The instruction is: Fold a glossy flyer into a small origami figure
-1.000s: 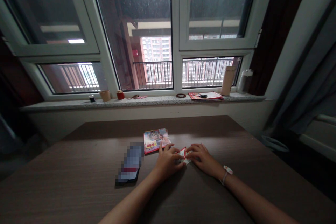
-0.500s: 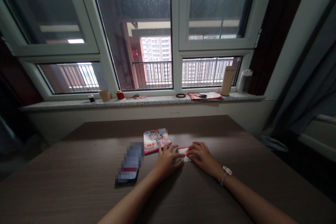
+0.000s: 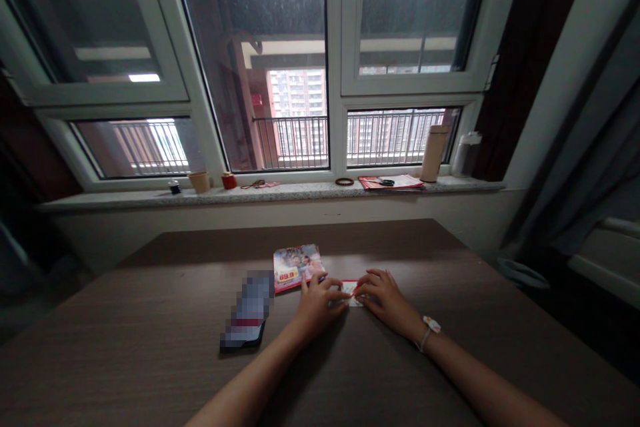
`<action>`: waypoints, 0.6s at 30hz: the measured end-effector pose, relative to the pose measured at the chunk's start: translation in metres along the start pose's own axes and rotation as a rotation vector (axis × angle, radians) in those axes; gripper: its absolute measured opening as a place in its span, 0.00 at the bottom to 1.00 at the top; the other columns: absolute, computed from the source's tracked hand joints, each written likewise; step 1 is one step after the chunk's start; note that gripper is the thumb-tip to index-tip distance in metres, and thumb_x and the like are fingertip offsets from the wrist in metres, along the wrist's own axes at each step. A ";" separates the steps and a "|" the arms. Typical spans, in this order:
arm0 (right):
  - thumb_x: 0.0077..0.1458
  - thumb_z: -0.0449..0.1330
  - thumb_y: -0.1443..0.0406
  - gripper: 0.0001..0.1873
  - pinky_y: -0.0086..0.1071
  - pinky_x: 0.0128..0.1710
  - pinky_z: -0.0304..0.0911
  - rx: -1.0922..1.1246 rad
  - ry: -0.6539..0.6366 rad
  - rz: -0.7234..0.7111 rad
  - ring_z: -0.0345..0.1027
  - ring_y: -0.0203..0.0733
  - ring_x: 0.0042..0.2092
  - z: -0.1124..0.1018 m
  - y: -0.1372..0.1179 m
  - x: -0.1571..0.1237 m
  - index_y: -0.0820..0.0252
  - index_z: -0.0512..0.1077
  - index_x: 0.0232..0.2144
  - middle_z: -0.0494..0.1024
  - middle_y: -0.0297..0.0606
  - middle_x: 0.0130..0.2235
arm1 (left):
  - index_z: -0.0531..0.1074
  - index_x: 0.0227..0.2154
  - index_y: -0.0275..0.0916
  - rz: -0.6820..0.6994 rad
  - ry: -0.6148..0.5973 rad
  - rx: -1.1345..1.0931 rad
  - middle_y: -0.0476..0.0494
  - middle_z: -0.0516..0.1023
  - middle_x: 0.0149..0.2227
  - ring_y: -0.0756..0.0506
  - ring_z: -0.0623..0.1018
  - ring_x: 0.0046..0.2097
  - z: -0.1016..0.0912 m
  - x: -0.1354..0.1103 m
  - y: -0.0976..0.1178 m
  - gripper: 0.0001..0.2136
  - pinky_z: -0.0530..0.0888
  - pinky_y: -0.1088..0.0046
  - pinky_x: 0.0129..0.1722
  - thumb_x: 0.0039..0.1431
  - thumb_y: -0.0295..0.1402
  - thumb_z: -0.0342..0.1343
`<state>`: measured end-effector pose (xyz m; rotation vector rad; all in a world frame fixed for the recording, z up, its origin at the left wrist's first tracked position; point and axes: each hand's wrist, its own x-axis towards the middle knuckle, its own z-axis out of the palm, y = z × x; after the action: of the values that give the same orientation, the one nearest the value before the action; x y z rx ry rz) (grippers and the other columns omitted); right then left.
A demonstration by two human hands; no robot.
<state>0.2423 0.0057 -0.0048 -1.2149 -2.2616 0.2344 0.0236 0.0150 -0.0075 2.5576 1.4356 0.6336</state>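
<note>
A small piece of white and red paper [image 3: 349,286] lies on the table between my two hands, partly hidden under the fingers. My left hand [image 3: 317,305] holds its left side, with thumb and index finger at the paper and the other fingers spread. From the right, my right hand [image 3: 384,298] has its bent fingertips on the paper, close to the left fingertips. Just beyond my left hand is a stack of printed colour leaflets [image 3: 293,261], its lower right corner near the fingers. A phone [image 3: 250,313] with a blurred-out screen lies to the left.
The brown table [image 3: 150,333] reaches toward the window wall. Along the sill [image 3: 300,195] stand a paper cup [image 3: 200,181], a red spool-like item [image 3: 229,181], a dark ring [image 3: 345,182], scissors [image 3: 386,183] on papers, a beige bottle [image 3: 434,155] and a clear bottle [image 3: 467,155].
The paper between my fingers has shifted slightly and now looks flatter, with its printed white face showing more evenly. Both hands stay almost in place.
</note>
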 end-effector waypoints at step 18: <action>0.59 0.55 0.56 0.10 0.48 0.59 0.47 0.083 -0.013 0.024 0.58 0.46 0.56 -0.001 0.000 0.001 0.46 0.75 0.39 0.76 0.33 0.45 | 0.77 0.40 0.59 0.022 0.010 0.001 0.53 0.74 0.52 0.34 0.60 0.59 -0.003 -0.001 0.004 0.10 0.47 0.37 0.58 0.56 0.38 0.60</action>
<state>0.2424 0.0067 -0.0037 -1.2007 -2.2270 0.3424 0.0247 0.0120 -0.0036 2.5785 1.4127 0.6497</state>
